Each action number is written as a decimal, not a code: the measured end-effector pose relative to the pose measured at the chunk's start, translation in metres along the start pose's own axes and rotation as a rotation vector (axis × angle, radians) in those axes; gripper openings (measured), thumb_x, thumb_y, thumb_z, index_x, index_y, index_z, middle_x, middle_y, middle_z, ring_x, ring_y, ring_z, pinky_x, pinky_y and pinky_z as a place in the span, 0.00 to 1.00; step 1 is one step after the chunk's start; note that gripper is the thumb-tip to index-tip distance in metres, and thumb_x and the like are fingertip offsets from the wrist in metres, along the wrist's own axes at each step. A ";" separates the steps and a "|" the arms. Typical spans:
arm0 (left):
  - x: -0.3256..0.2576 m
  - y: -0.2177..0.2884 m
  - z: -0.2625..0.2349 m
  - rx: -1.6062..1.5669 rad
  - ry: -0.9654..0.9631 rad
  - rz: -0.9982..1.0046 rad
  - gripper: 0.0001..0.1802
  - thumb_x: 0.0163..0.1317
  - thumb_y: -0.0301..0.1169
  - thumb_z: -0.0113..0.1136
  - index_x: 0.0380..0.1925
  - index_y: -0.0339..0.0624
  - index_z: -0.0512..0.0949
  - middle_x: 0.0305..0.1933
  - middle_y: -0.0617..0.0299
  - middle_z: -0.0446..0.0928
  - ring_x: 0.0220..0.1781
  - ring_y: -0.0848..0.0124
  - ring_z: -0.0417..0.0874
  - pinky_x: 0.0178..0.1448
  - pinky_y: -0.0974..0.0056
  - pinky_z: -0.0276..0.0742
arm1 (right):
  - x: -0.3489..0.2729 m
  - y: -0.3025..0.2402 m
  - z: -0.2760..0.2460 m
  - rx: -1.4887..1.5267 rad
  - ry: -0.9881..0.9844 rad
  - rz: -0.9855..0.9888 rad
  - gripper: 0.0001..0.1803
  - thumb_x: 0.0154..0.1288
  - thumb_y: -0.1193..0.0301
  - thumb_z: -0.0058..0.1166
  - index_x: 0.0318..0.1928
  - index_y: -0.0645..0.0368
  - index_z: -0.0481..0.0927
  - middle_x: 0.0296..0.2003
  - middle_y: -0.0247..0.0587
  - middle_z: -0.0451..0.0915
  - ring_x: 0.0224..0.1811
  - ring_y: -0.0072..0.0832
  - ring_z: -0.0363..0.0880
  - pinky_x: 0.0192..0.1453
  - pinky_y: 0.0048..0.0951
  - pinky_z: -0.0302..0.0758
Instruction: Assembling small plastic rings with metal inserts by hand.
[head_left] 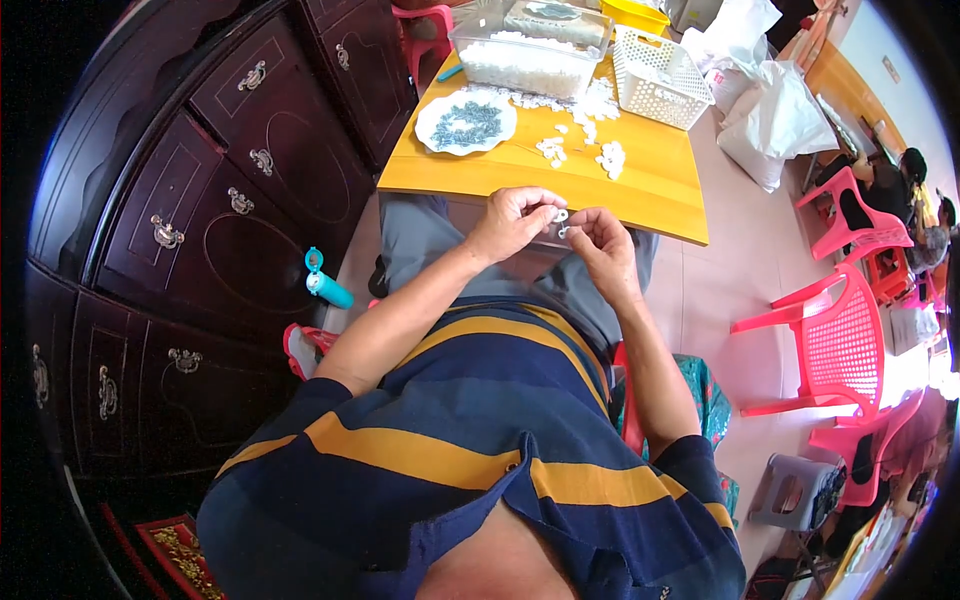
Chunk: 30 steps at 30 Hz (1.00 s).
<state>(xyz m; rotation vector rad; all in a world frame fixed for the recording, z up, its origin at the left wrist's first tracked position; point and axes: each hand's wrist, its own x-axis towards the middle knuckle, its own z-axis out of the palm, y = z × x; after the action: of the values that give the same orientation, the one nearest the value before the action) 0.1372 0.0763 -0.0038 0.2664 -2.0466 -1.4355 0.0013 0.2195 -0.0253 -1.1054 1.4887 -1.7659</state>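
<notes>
At the far left we sit beside a dark wooden cabinet (200, 200) with metal handles, and a teal bottle (326, 285) lies on the floor at its foot. Moving in, our left hand (512, 222) is raised over our lap, just below the near edge of the yellow table (650, 190). Its thumb and forefinger are pinched together on a small white piece (561, 217), which sits right at the fingertips.

That piece lies between our two hands, to the right of the left grip and to the left of the right one, so both are equally near it. It is too small for us to tell its long axis or which way it is turned.

Our right hand (603, 245) meets the left from the other side. Its fingertips are closed around the same spot, and we judge that they touch the white piece or a second one just under it; we cannot tell which.

Further up the table, a white plate (466, 122) holds small grey-blue parts, and loose white pieces (580, 140) are scattered to its right, well apart from our hands. Behind them stand a clear tub (525, 50) of white pieces and a white basket (658, 75). At the far right are pink plastic chairs (835, 340).
</notes>
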 end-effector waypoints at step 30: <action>-0.002 -0.003 0.001 -0.124 -0.043 -0.128 0.11 0.71 0.28 0.58 0.47 0.34 0.84 0.36 0.66 0.83 0.31 0.80 0.81 0.38 0.73 0.80 | -0.003 -0.012 0.001 -0.033 -0.032 0.061 0.04 0.69 0.78 0.58 0.42 0.62 0.78 0.33 0.26 0.78 0.34 0.12 0.74 0.41 0.16 0.73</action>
<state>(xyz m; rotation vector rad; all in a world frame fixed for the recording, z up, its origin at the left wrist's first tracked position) 0.1377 0.0764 -0.0069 0.3223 -1.9960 -1.6526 0.0051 0.2244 -0.0141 -1.0882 1.5215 -1.6801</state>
